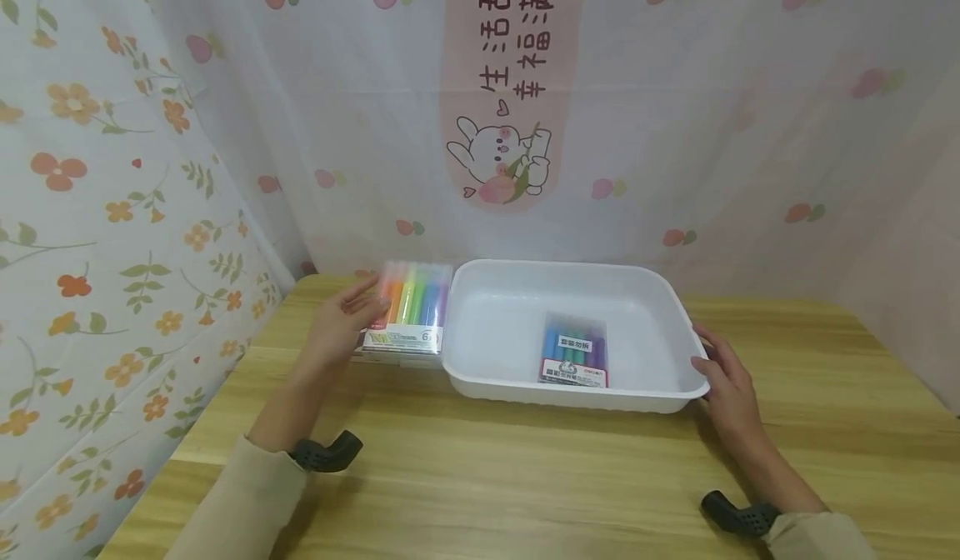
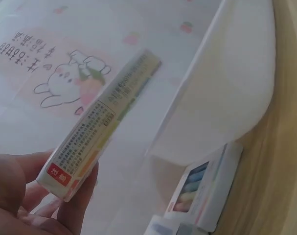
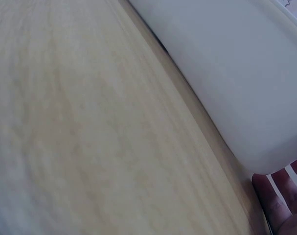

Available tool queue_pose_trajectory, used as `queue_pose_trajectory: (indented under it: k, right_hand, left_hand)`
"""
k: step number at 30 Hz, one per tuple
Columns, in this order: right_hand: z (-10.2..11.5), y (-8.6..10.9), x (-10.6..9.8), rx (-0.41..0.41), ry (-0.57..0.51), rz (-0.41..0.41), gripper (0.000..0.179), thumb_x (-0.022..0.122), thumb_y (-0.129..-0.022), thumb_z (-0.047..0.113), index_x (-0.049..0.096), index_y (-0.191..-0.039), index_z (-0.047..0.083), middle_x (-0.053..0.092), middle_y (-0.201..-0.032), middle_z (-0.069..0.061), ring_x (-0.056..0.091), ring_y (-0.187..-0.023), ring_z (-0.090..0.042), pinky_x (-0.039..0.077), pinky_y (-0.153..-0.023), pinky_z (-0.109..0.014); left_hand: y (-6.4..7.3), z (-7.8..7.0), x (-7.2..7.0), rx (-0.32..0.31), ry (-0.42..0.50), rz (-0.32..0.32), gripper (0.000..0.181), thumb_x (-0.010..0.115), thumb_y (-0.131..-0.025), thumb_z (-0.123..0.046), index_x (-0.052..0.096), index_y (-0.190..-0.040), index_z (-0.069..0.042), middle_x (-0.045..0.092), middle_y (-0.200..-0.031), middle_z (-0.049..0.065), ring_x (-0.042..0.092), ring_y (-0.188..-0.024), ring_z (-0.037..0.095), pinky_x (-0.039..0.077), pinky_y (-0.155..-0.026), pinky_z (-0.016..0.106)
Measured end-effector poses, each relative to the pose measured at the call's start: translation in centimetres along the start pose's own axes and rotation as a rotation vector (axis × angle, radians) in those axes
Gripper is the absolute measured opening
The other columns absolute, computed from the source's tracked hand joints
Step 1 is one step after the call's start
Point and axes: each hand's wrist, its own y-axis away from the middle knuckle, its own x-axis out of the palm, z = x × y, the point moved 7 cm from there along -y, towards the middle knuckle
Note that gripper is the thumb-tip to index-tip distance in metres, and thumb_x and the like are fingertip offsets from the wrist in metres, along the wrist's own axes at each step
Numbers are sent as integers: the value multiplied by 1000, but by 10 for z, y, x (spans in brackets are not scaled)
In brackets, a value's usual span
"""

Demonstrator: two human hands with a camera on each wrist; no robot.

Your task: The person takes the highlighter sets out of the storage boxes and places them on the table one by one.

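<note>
My left hand [image 1: 335, 327] grips a clear pack of colourful markers [image 1: 414, 303] by its left edge, just left of the white tray [image 1: 495, 327]. In the left wrist view, the pack's printed narrow side [image 2: 84, 134] faces the camera, with thumb and fingers around its lower end. Inside the tray, near its front wall, sits a second marker pack [image 1: 573, 353] with blue, green and purple pens. My right hand [image 1: 726, 381] holds the tray's right end, thumb over the rim and fingers outside. Only some of those fingers [image 3: 280, 193] show in the right wrist view.
Beneath the held pack, more boxes lie on the table beside the tray; one box [image 2: 202, 191] shows coloured sticks through its window. The wooden table [image 1: 525, 477] extends in front. A printed curtain [image 1: 360, 127] hangs behind, and a floral one [image 1: 112, 252] at left.
</note>
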Motion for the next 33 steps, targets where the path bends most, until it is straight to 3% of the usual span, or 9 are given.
queue_pose_trajectory:
  k: [6,11,15,17,19,23,26,27,33]
  right_hand:
    - [1,0,1,-7,-41,14,49,35,-109,20,33,-158,13,37,-153,-31,53,-105,13,54,-76,-10]
    - [-1,2,1,-21,-103,11,48,38,-109,18,36,-156,10,47,-146,-13,58,-106,9,55,-75,-14]
    - [-1,3,2,-20,-112,9,48,39,-108,18,36,-156,10,49,-143,-3,57,-107,9,55,-75,-13]
    - [0,3,2,-24,-110,7,48,39,-108,18,37,-155,10,50,-142,0,57,-107,8,55,-75,-13]
    - [1,3,2,-30,-112,4,47,40,-108,18,38,-155,10,51,-140,4,58,-106,8,55,-75,-13]
    - [3,2,3,-39,-103,4,47,40,-108,18,39,-154,9,51,-140,4,58,-106,8,55,-75,-13]
    - [3,1,2,-38,-81,4,47,39,-109,18,38,-154,10,51,-141,1,58,-105,8,55,-75,-14]
    - [3,1,2,-36,-75,3,47,39,-109,18,38,-155,10,51,-140,3,58,-105,9,55,-75,-14]
    - [2,1,0,-45,-85,-4,47,39,-108,17,38,-154,9,51,-128,20,59,-103,9,55,-74,-13]
  left_hand:
    - [1,-2,-10,14,16,-4,60,56,-104,-31,33,-159,-23,41,-160,15,58,-112,6,50,-83,12]
    - [-2,-1,-22,15,60,-11,60,55,-105,-30,32,-159,-20,49,-151,16,63,-95,-1,54,-78,15]
    - [-5,0,-35,26,78,-34,61,56,-104,-28,33,-159,-17,65,-123,3,64,-86,-1,56,-74,17]
    - [-5,1,-43,35,65,-52,61,56,-104,-28,34,-159,-15,61,-114,-9,63,-86,-2,54,-74,16]
    - [-6,2,-51,33,61,-83,60,57,-103,-28,35,-158,-14,59,-109,-13,62,-84,-1,54,-73,16]
    - [-7,7,-63,-12,67,-147,59,58,-103,-30,38,-157,-16,56,-115,-7,61,-85,-1,53,-74,15]
    - [-8,11,-68,-68,83,-172,58,58,-103,-32,39,-157,-20,55,-131,3,62,-89,3,55,-75,17]
    - [-8,11,-69,-73,91,-164,59,57,-103,-32,37,-157,-20,50,-142,6,62,-102,6,54,-87,19]
    - [-10,12,-79,-88,154,-216,59,60,-102,-31,40,-156,-18,49,-139,0,59,-98,3,53,-82,16]
